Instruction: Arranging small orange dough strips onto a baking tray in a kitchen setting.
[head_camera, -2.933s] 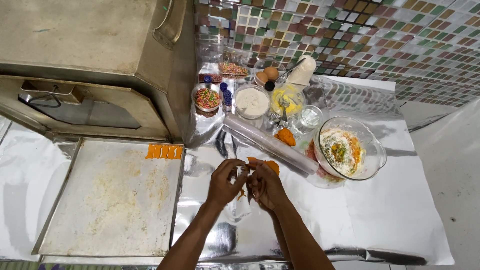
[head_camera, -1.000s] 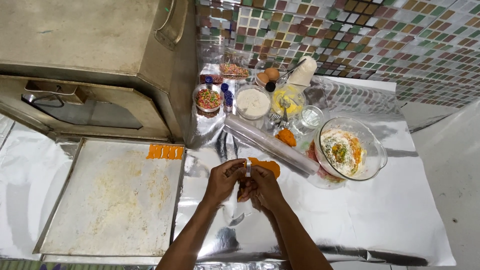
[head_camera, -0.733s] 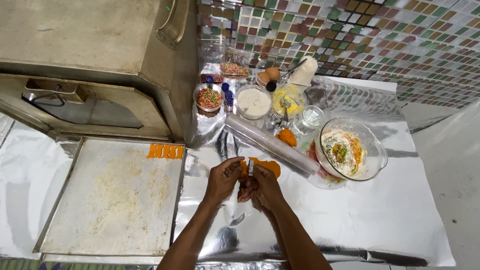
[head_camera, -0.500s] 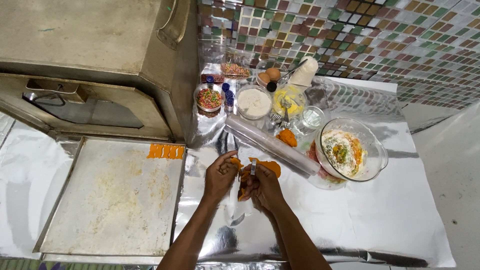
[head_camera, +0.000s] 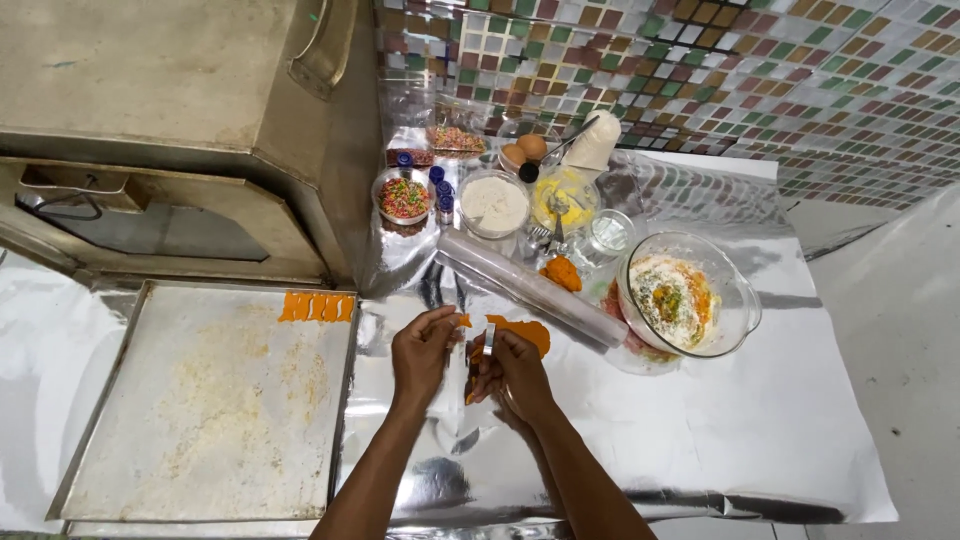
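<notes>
Left hand (head_camera: 423, 350) pinching a small orange dough strip (head_camera: 463, 321), axis unclear. Right hand (head_camera: 512, 365) gripping a knife (head_camera: 488, 338), blade pointing far. Flat orange dough (head_camera: 524, 331) just beyond, on the foil-covered table (head_camera: 760, 440). Cut strips (head_camera: 316, 306) standing lengthwise near-to-far on the baking tray's (head_camera: 130, 470) far edge.

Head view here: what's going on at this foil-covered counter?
A person works orange dough on the foil-covered counter. The right hand holds a small blade upright beside the flattened dough, while the left hand pinches a small orange piece. A row of cut orange strips lies at the top edge of a floured baking tray. A clear rolling pin and a glass mixing bowl sit just beyond.
</notes>
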